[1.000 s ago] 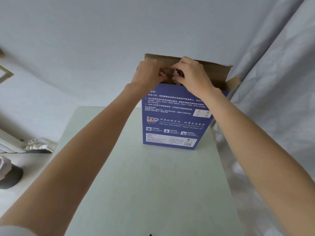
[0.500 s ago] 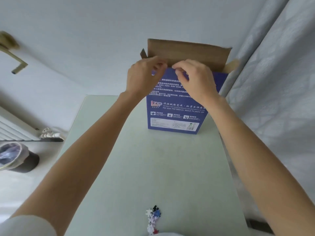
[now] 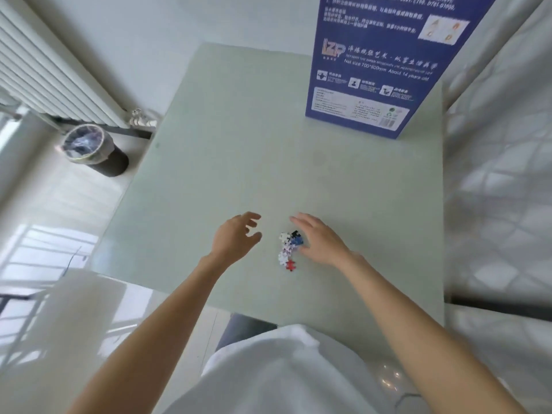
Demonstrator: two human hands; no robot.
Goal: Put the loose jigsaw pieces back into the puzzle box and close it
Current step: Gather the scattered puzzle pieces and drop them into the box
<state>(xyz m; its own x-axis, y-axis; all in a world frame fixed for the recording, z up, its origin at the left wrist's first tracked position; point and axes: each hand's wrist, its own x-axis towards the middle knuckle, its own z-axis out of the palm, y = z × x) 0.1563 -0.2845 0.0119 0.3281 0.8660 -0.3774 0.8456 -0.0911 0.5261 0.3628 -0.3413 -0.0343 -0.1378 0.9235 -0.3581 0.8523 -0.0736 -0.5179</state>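
A small heap of loose jigsaw pieces [image 3: 288,249], white, blue, black and red, lies on the pale green table [image 3: 239,162] near its front edge. My left hand [image 3: 237,239] hovers just left of the heap with relaxed, spread fingers and holds nothing. My right hand [image 3: 321,239] is at the heap's right side, fingers straight, its thumb side touching the blue piece. The tall blue puzzle box [image 3: 385,64] stands upright at the table's far right; its top is out of view.
A white radiator [image 3: 44,70] lines the wall at the left, with a black bin [image 3: 95,150] lined in plastic on the floor below it. A quilted white bed cover [image 3: 501,174] runs along the table's right side.
Both hands left the box's top flaps and came down to the near table beside the jigsaw pieces. The view tilted down, so the box's top is cut off.
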